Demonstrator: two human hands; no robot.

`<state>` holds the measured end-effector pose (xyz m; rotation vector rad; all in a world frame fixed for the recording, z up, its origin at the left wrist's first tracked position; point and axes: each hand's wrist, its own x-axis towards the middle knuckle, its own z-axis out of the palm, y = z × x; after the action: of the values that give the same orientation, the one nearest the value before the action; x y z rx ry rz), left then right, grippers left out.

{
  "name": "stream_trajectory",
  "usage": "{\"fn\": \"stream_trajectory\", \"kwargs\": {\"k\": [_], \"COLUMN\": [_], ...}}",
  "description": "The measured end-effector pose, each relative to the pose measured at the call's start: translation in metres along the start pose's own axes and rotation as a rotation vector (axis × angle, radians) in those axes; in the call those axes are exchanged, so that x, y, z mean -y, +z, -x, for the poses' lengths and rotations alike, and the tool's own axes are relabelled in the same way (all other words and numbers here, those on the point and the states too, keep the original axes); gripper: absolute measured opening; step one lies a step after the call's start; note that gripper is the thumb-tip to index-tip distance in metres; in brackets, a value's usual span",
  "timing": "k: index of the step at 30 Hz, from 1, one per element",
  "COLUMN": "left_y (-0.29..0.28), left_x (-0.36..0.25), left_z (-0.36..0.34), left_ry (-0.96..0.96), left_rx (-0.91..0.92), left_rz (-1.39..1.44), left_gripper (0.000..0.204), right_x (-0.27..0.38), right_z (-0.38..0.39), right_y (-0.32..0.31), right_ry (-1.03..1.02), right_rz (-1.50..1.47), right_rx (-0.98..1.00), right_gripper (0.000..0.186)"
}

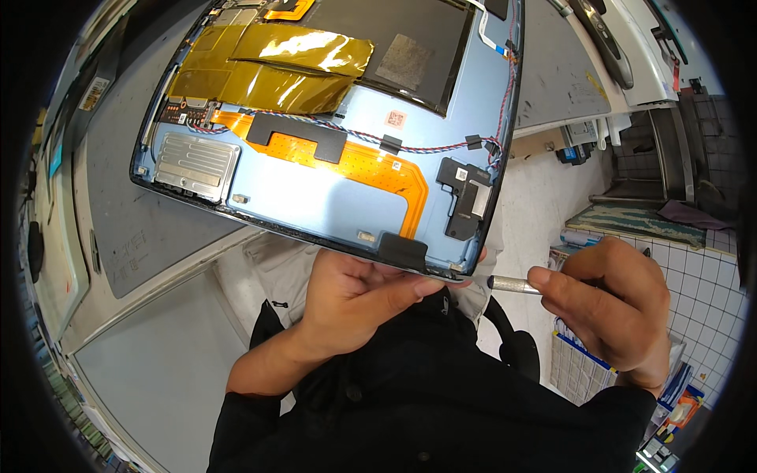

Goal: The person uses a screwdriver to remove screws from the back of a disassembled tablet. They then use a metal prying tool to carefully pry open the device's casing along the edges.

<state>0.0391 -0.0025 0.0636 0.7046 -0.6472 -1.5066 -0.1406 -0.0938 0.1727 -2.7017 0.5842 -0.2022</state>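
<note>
An opened tablet (pixel 300 193), its light blue inside facing up, lies tilted over the near edge of the bench. My left hand (pixel 347 303) grips its near edge, thumb along the rim and the other fingers hidden beneath. Between the fingers of my right hand (pixel 615 299) is a slim silver cylindrical tool (pixel 514 284). Its dark end points at the tablet's near right corner, a little apart from it. Inside the tablet are an orange flat cable (pixel 347 169), shiny yellow tape (pixel 292 67), twisted red and blue wires (pixel 430 150) and a black speaker-like module (pixel 465 201).
A grey mat (pixel 126 213) covers the bench under and beside the tablet. At the far right lies a dark handheld device (pixel 603 43) beside a white panel. A white grid-patterned surface (pixel 702 292) and stacked items stand beyond my right hand.
</note>
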Motion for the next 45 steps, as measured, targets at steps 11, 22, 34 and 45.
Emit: {"fn": "stream_trajectory", "kwargs": {"k": [11,22,34,45], "left_y": [0.0,-0.001,0.001,-0.004], "left_x": [0.001,0.004,0.002,0.004], "left_z": [-0.001,0.001,-0.002,-0.002], "left_ry": [0.015,0.003,0.026,0.015], "left_rx": [-0.01,-0.045,-0.014,-0.001], "left_rz": [0.001,-0.012,0.009,-0.056], "left_gripper": [0.011,0.014,0.015,0.018], "right_x": [-0.001,0.001,0.009,0.005], "right_z": [0.001,0.001,0.004,0.001], "right_y": [0.0,-0.001,-0.003,-0.001], "right_ry": [-0.009,-0.016,-0.014,-0.065], "right_rz": [-0.004,0.027,0.068,0.091], "right_rx": [-0.009,-0.003,0.001,-0.025], "right_gripper": [0.034,0.035,0.037,0.032]}}
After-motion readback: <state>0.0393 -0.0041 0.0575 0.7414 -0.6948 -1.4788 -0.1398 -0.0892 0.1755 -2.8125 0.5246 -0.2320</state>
